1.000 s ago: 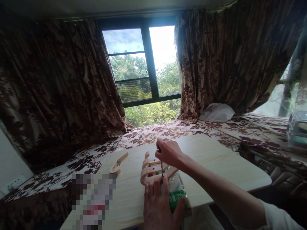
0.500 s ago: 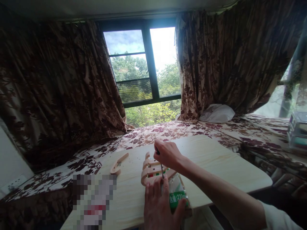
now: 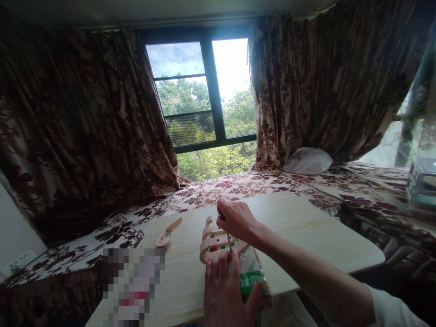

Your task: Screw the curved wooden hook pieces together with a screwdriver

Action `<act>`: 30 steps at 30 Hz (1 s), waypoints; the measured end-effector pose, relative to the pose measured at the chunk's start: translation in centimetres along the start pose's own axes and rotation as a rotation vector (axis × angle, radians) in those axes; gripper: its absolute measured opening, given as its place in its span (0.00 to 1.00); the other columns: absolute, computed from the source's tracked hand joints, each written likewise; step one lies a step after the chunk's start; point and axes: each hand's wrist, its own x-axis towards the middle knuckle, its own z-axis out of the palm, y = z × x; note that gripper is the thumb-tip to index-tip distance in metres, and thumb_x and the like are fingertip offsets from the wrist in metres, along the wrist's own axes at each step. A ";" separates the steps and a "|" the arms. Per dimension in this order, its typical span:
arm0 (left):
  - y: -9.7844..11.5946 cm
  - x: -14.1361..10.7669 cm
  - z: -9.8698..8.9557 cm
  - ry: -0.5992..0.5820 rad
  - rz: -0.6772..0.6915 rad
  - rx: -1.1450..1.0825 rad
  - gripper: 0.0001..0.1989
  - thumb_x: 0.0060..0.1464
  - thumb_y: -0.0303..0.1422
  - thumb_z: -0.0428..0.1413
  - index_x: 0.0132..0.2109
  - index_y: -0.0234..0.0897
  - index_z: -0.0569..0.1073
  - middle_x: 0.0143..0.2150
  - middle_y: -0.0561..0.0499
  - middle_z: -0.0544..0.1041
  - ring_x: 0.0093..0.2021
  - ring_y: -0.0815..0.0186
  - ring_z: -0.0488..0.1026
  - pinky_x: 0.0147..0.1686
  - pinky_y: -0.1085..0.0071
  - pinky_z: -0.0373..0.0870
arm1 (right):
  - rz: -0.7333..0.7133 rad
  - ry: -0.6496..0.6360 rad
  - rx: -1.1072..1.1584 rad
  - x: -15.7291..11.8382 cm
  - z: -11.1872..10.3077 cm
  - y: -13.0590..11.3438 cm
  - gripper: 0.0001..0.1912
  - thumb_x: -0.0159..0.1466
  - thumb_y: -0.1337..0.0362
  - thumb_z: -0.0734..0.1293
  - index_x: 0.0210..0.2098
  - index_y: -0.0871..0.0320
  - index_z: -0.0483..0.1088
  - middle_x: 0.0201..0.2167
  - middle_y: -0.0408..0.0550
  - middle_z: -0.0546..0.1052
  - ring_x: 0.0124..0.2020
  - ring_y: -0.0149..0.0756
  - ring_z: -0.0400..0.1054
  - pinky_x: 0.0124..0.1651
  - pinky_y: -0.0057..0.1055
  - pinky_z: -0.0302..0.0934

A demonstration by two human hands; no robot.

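My right hand [image 3: 236, 220] is closed in a fist round the dark handle of a screwdriver [image 3: 229, 240]. Its thin metal shaft points down, with the tip near my left fingertips. Several pale curved wooden strips with dark holes form a slatted wooden piece [image 3: 206, 247]. My left hand [image 3: 225, 290] grips the near strip, fingers laid over it and thumb spread to the right. Under and beside that hand lies a clear packet with a green printed label [image 3: 250, 280]. The screw or hole at the tip is hidden by my fingers.
A loose hooked wooden strip [image 3: 168, 232] lies left on the pale wooden table [image 3: 306, 236], with small dark bits beside it. A blurred-out item [image 3: 136, 286] is at the left front. Beyond are a flowered cloth [image 3: 218, 186], a white bag [image 3: 307, 161] and clear drawers [image 3: 422, 186].
My right hand and the screwdriver handle have shifted very slightly left. The view itself has moved a little; the wooden pieces stay in place.
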 end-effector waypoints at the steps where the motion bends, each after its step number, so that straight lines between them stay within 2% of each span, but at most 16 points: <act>1: 0.0 0.0 0.0 0.002 -0.001 0.005 0.32 0.53 0.50 0.51 0.58 0.32 0.64 0.53 0.40 0.71 0.52 0.53 0.69 0.48 0.56 0.68 | -0.003 0.002 0.000 0.0 0.0 0.0 0.10 0.60 0.66 0.58 0.40 0.56 0.66 0.32 0.48 0.78 0.32 0.38 0.71 0.31 0.30 0.50; 8: 0.1 0.0 0.0 0.016 0.023 0.040 0.32 0.53 0.51 0.51 0.57 0.31 0.64 0.52 0.40 0.71 0.50 0.53 0.69 0.46 0.56 0.68 | -0.010 0.017 -0.001 0.1 0.2 0.0 0.09 0.59 0.66 0.58 0.39 0.56 0.66 0.31 0.48 0.77 0.32 0.38 0.71 0.30 0.31 0.48; 22: -0.1 0.1 -0.1 -0.013 0.000 -0.002 0.31 0.54 0.50 0.51 0.57 0.32 0.64 0.53 0.40 0.71 0.52 0.53 0.68 0.49 0.55 0.67 | -0.004 0.014 -0.005 -0.1 -0.1 0.2 0.08 0.60 0.66 0.59 0.38 0.56 0.66 0.31 0.47 0.77 0.32 0.36 0.70 0.29 0.30 0.47; 26: 0.1 0.0 -0.1 0.001 0.004 -0.013 0.31 0.53 0.50 0.52 0.57 0.32 0.65 0.53 0.41 0.70 0.52 0.53 0.67 0.49 0.56 0.66 | -0.005 0.020 -0.010 -0.8 -0.3 0.5 0.08 0.61 0.65 0.58 0.39 0.56 0.66 0.31 0.47 0.77 0.30 0.35 0.69 0.28 0.30 0.45; 30: 0.4 -0.2 -0.1 -0.016 -0.077 -0.058 0.32 0.53 0.49 0.52 0.57 0.32 0.65 0.54 0.41 0.69 0.53 0.52 0.66 0.51 0.56 0.65 | -0.071 0.001 -0.021 -2.2 -1.5 0.9 0.10 0.64 0.61 0.57 0.39 0.57 0.68 0.31 0.47 0.78 0.29 0.34 0.69 0.28 0.31 0.42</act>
